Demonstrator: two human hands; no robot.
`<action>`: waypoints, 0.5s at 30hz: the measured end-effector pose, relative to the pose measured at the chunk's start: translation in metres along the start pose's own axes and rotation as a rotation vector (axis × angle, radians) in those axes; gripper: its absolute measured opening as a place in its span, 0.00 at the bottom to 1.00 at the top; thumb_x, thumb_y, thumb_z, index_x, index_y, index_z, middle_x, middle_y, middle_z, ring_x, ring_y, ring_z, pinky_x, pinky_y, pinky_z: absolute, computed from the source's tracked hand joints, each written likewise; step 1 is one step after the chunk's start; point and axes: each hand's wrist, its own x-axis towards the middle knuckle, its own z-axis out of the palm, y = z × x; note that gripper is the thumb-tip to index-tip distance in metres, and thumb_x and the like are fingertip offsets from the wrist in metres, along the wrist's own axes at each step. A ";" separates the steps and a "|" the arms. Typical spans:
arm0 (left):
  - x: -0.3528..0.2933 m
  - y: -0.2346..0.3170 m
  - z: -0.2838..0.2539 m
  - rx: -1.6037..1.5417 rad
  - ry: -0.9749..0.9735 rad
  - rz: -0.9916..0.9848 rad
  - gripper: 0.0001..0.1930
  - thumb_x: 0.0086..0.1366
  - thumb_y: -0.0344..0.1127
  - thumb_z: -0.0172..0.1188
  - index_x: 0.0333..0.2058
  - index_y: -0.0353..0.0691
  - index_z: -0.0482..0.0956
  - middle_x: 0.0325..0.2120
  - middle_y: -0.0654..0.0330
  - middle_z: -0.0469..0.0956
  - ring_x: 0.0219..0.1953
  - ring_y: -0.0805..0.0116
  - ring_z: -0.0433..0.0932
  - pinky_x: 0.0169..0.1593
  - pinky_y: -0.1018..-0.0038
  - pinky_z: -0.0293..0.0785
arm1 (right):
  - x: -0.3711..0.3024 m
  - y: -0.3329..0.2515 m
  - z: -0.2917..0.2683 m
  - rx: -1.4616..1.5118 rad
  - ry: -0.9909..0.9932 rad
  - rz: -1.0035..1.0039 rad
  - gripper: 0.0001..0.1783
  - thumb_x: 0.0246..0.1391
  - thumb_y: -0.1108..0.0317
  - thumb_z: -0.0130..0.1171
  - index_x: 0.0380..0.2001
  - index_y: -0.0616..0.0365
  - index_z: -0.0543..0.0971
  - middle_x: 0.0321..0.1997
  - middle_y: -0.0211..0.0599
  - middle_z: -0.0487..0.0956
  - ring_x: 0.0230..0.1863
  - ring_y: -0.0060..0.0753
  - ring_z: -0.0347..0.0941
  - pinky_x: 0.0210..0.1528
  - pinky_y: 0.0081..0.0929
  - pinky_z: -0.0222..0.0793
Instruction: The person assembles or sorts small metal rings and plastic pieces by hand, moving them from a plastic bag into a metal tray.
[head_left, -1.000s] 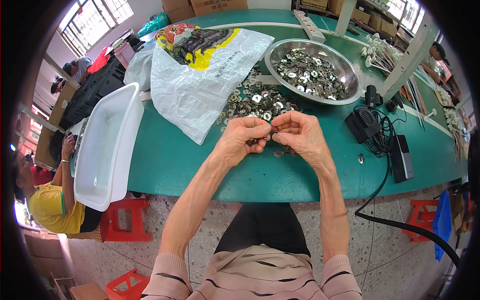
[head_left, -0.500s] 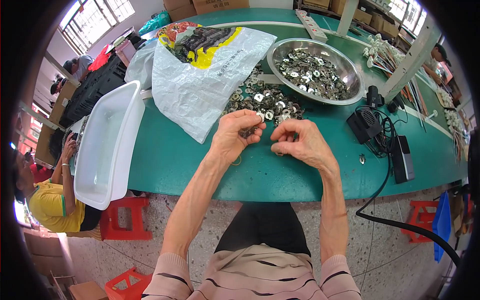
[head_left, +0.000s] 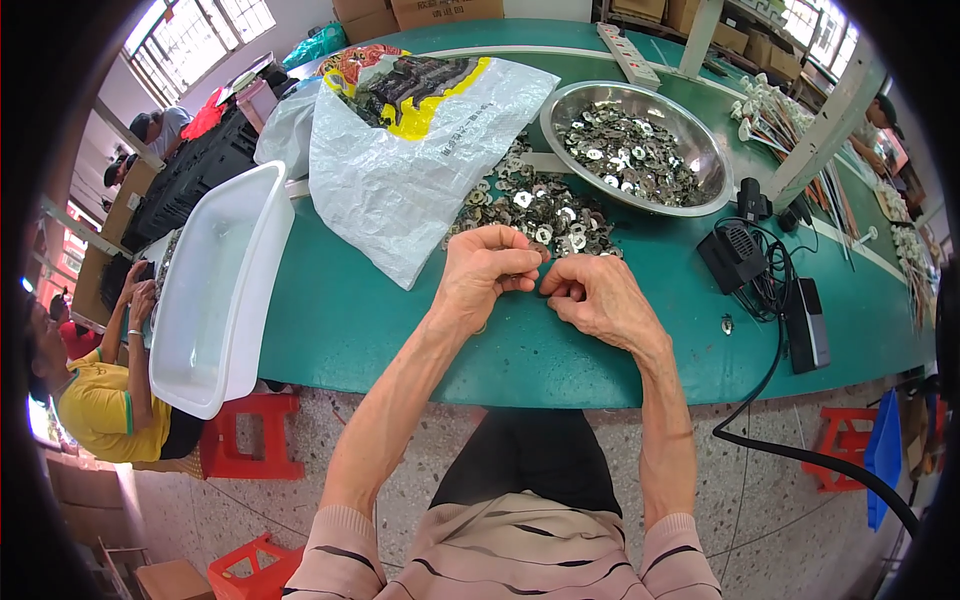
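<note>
My left hand (head_left: 488, 270) is closed, pinching a small round metal piece (head_left: 541, 251) between thumb and forefinger. Its other fingers curl under, and what they may cover is hidden. Close beside it, my right hand (head_left: 607, 303) has its thumb and fingers pressed together near that piece; anything between them is too small or hidden to name. Just beyond both hands lies a loose pile of shiny metal pieces (head_left: 535, 205) on the green table. Behind the pile and to the right, a steel bowl (head_left: 715, 180) holds many more of the same pieces.
A white and yellow woven bag (head_left: 385, 190) lies left of the pile, with a white plastic tub (head_left: 225, 290) farther left. Black power adapters (head_left: 735, 255) and cables sit at the right. A power strip (head_left: 628, 55) is at the back. A person in yellow (head_left: 120, 410) works at the left.
My hands have come closer together, the left moving slightly right. The metal piece at my left fingertips now sits between the two hands.
</note>
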 end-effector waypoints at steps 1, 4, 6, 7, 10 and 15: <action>0.000 0.000 0.000 0.000 0.000 0.000 0.02 0.53 0.24 0.59 0.25 0.37 0.75 0.27 0.56 0.78 0.22 0.77 0.74 0.25 0.83 0.71 | 0.000 -0.002 -0.001 0.000 0.000 0.000 0.06 0.35 0.75 0.57 0.22 0.64 0.77 0.16 0.33 0.73 0.18 0.21 0.67 0.22 0.21 0.63; 0.000 0.001 0.001 -0.032 0.013 -0.018 0.04 0.50 0.24 0.61 0.25 0.35 0.74 0.23 0.57 0.77 0.19 0.75 0.73 0.25 0.81 0.71 | 0.001 -0.005 -0.004 0.108 0.050 0.037 0.09 0.36 0.74 0.54 0.25 0.65 0.77 0.19 0.38 0.76 0.20 0.29 0.72 0.27 0.26 0.67; 0.001 -0.002 0.001 -0.051 0.047 0.033 0.04 0.49 0.23 0.61 0.25 0.35 0.74 0.23 0.58 0.77 0.20 0.75 0.74 0.25 0.81 0.72 | 0.002 -0.003 -0.003 0.302 0.129 0.055 0.08 0.38 0.75 0.56 0.26 0.65 0.77 0.21 0.34 0.76 0.22 0.22 0.71 0.27 0.22 0.67; 0.000 -0.003 0.002 -0.051 0.047 0.034 0.04 0.49 0.23 0.61 0.25 0.35 0.74 0.23 0.58 0.77 0.20 0.75 0.74 0.25 0.81 0.72 | 0.002 -0.005 -0.005 0.301 0.128 0.055 0.08 0.38 0.75 0.56 0.26 0.65 0.77 0.21 0.34 0.76 0.22 0.22 0.71 0.27 0.22 0.67; -0.001 -0.003 0.005 0.025 0.070 0.107 0.05 0.48 0.23 0.61 0.24 0.35 0.74 0.22 0.57 0.77 0.20 0.75 0.74 0.26 0.81 0.73 | 0.002 -0.005 -0.010 0.517 0.178 0.189 0.08 0.41 0.76 0.57 0.30 0.64 0.76 0.23 0.31 0.75 0.26 0.16 0.70 0.28 0.15 0.67; -0.001 -0.004 0.006 0.066 0.052 0.057 0.05 0.49 0.23 0.60 0.25 0.35 0.73 0.23 0.58 0.77 0.20 0.75 0.74 0.26 0.81 0.73 | 0.002 -0.005 -0.013 0.736 0.239 0.141 0.09 0.44 0.77 0.56 0.32 0.65 0.75 0.26 0.30 0.75 0.27 0.15 0.70 0.30 0.13 0.68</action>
